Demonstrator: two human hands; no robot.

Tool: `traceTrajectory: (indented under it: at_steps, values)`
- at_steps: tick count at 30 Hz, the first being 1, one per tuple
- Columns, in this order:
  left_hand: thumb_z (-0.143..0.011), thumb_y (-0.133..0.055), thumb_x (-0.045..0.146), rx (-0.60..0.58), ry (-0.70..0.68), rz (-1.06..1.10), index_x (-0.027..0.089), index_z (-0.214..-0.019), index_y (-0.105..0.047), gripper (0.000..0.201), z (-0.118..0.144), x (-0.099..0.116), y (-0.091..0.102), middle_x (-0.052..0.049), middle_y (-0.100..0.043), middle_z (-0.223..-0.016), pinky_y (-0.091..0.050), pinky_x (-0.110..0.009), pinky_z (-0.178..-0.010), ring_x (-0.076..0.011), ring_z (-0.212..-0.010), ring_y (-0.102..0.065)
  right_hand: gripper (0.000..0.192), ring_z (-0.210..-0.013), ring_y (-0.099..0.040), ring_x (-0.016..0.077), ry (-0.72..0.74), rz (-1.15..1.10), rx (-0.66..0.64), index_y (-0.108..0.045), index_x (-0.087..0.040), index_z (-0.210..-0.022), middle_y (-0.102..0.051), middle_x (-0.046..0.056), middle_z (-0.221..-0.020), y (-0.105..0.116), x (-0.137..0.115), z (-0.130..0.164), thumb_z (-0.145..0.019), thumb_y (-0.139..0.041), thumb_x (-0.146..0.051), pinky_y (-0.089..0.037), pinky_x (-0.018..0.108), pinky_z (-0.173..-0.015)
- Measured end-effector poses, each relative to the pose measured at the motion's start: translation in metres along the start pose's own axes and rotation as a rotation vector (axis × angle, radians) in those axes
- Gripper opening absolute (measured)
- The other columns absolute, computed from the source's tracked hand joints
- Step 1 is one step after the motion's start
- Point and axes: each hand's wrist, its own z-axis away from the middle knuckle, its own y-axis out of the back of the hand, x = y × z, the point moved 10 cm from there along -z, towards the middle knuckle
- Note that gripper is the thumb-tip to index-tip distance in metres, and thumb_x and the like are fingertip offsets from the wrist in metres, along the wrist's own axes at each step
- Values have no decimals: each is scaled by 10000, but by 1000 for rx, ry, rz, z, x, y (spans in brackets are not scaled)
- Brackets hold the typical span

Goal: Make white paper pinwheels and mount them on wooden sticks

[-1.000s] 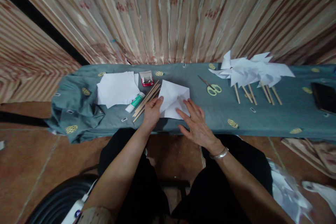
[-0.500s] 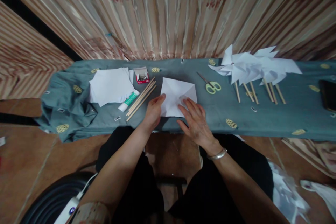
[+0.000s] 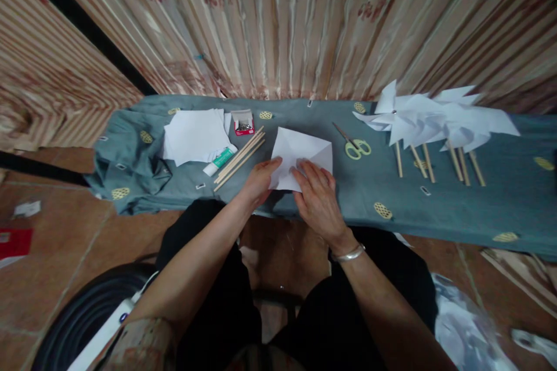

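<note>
A square sheet of white paper (image 3: 300, 144) with diagonal creases lies in front of me at the near edge of the cloth. My left hand (image 3: 262, 178) pinches its left edge, thumb on top and fingers underneath. Flat on the lower right part of the sheet rests my right hand (image 3: 317, 191), fingers stretched out, palm down. Just right of the paper are scissors (image 3: 357, 148) with pale green handles. To its left lie several wooden sticks (image 3: 239, 161), a green and white glue tube (image 3: 220, 161) and a small red box (image 3: 243, 123) of metal pins.
A stack of white paper squares (image 3: 195, 134) sits at the left on the grey-green cloth (image 3: 304, 215). Several paper pinwheels (image 3: 435, 116) on sticks lie at the right. A pleated curtain (image 3: 278, 29) hangs right behind the table.
My right hand has slid slightly left across the paper. My left hand keeps its hold on the left edge. The whole view has shifted and tilted a little.
</note>
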Motion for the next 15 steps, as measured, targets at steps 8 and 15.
traceTrajectory:
  at_steps: [8, 15]
  values:
    - [-814, -646, 290, 108, -62, 87, 149, -798, -674, 144, 3, 4, -4, -84, -738, -809, -552, -334, -779, -232, -848, -707, 438, -1385, -408, 301, -21, 36, 36, -519, -144, -1356, -501, 176, -1458, 4, 2, -8, -933, -406, -150, -287, 510, -1139]
    - [-739, -696, 237, 75, -43, 109, 103, -764, -671, 139, 7, -5, -6, -97, -727, -736, -543, -373, -823, -272, -873, -702, 500, -1384, -385, 316, -75, 33, 66, -546, -170, -1316, -474, 164, -1471, 9, 22, -6, -832, -459, -80, -267, 541, -1138]
